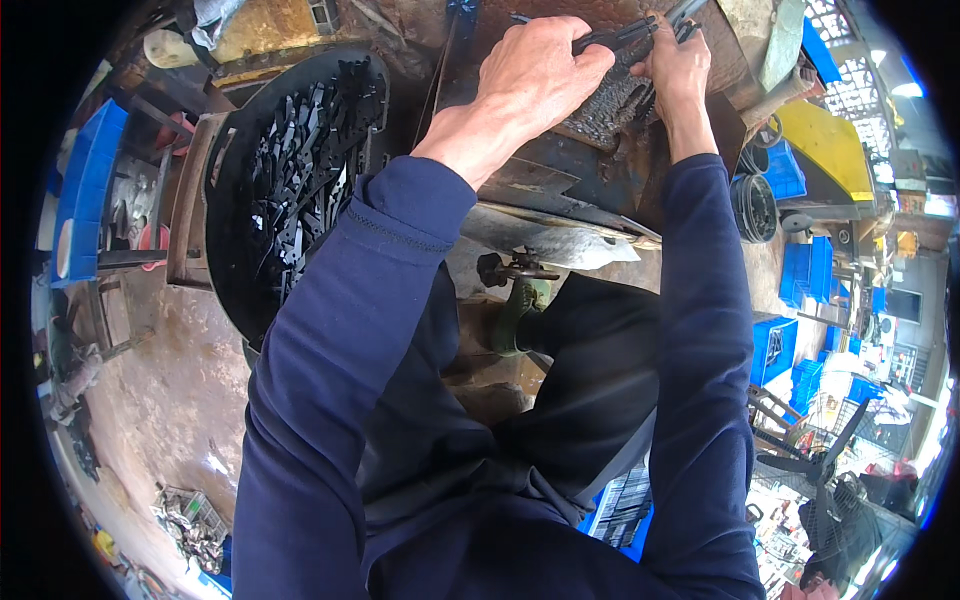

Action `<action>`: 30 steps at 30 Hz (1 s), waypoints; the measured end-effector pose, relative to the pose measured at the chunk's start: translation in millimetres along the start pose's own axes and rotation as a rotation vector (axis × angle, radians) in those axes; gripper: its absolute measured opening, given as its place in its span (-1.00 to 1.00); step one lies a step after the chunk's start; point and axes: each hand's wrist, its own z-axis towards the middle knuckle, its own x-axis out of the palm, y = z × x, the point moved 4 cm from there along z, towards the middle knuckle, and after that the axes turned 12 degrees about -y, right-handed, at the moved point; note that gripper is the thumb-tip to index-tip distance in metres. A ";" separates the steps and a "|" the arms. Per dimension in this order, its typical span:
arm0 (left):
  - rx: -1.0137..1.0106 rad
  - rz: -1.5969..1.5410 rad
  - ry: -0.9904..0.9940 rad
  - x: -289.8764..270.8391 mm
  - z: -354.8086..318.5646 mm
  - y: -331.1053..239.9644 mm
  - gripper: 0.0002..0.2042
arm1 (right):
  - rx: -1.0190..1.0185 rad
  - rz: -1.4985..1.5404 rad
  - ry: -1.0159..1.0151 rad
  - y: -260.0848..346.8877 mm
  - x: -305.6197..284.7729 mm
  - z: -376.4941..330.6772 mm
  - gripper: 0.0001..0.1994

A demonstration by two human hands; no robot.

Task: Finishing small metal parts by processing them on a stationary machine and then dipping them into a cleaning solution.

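- In the head view, the left hand [540,75], at the upper centre of the frame, is curled with its thumb pressed toward the forefinger, gripping a slim dark strip [622,36].
- The right hand [682,72], upper right of centre, has bent fingers at the strip's other end; I cannot tell whether they pinch it or only steady it.
- The two-handed hold probably keeps the narrow piece level and under control, since one hand alone would let its far end swing.
- Both hands are over a worn brown metal bench [540,180] at the top of the frame, likely so that small parts land there if they slip; greyish bits [598,112] are spread just below the hands.
- A large black pan [232,265] of loose dark flat pieces [315,165] stands at upper left, beside the left forearm, seemingly set there for a short reach.
- A blue crate [640,540] of dark strips shows at the lower centre, partly hidden by the trousers, perhaps so placed to be near the body.
- As for position, the strip lies between the hands, running from the left thumb toward the right fingertips, above the greyish bits; the pan's pieces lie well left of both hands, and the crate well below them.
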 end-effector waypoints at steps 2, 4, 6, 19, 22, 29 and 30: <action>0.005 0.004 0.001 -0.6 -0.1 -0.2 -0.66 | 0.000 -0.001 0.002 0.6 0.1 -0.2 -0.62; 0.007 0.006 0.002 -1.1 -0.3 -0.1 -0.67 | -0.001 -0.002 0.004 0.8 0.3 -0.8 -0.61; 0.005 0.005 0.002 -0.9 -0.3 -1.0 -0.68 | -0.001 -0.004 0.005 0.3 -0.2 -0.2 -0.61; -0.013 -0.005 -0.051 -2.6 -1.6 4.3 -0.70 | -0.020 0.009 0.005 1.9 8.1 -3.5 -0.60; 0.010 -0.008 -0.031 6.0 1.0 -4.8 -0.71 | -0.231 0.017 -0.068 -34.9 0.0 34.1 -0.61; -0.014 0.006 -0.005 1.1 -0.6 0.9 -0.72 | -0.177 0.085 -0.052 -19.0 6.5 13.0 -0.61; -0.001 0.015 -0.013 2.1 0.2 1.1 -0.72 | -0.143 0.094 -0.028 -15.2 5.4 11.0 -0.60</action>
